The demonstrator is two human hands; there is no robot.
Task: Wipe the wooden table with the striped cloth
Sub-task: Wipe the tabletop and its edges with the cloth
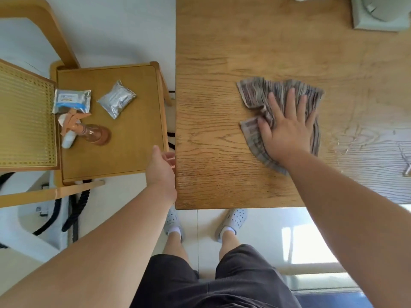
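Amber bottle (95, 134) (cloth (262, 90) under right hand (287, 132))

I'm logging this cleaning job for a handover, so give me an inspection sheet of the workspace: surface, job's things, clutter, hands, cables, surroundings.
Surface: wooden table, wet sheen on its right part.
Job's things: striped cloth, bunched, lying on the table.
Clutter: pale grey object at the table's far right corner; on the wooden seat beside the table, a blue-labelled foil packet, a silver foil packet and a spray bottle.
Hands: right hand pressed flat on the cloth, fingers spread; left hand at the table's left edge, grip unclear.
Cables: black cords on the floor below the seat.
Surroundings: pale floor; grey clogs on the person's feet.
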